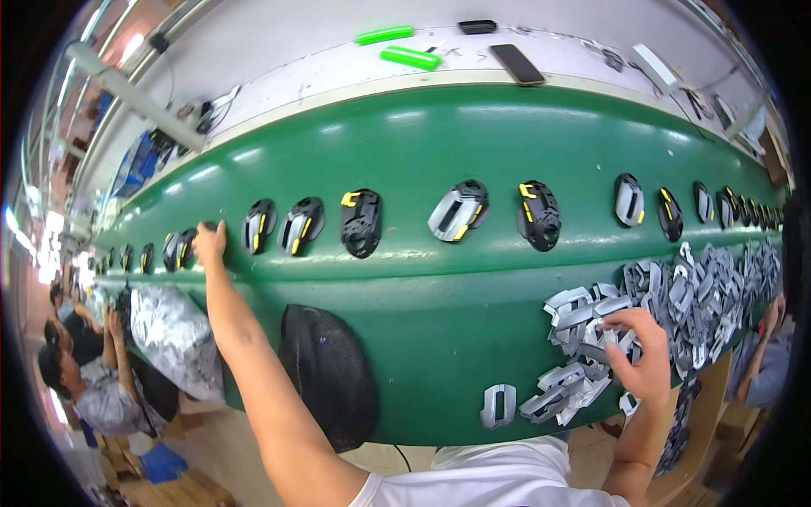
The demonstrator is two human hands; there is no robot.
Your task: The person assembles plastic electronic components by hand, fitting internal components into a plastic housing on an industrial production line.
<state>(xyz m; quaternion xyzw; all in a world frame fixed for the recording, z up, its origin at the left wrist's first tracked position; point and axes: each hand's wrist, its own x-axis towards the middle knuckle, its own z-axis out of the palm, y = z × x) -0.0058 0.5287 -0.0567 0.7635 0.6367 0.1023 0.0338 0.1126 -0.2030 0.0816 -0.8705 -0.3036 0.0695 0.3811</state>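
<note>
— Left hand [209, 243] first: where is it?

— Stretched far out to the person's left over the green belt [473, 144], fingers bent down onto a dark shell [187, 250] in the row. It touches that piece, but whether the fingers actually grip it cannot be told from this view.

— And the right hand [635, 351]?

— Close in, at the near edge of the belt, buried in the pile of grey plastic frames [676, 296]. Thumb and fingertips pinch together on one grey frame [610, 340] at the top of the heap.

— What runs along the belt?

— A single line of shells, well apart from one another — black ones with yellow tabs, such as the one in the middle [361, 221], and a silver one [458, 210] just to its right. The row bends away to both sides.

— Anything loose near the pile?

— One grey frame [498, 405] lies alone at the near edge, left of the heap. A black mesh bag [329, 372] hangs below the belt edge, between the two arms.

— Beyond the belt?

— A pale shelf with two bright green bars [409, 57] and a dark phone [517, 64].
</note>
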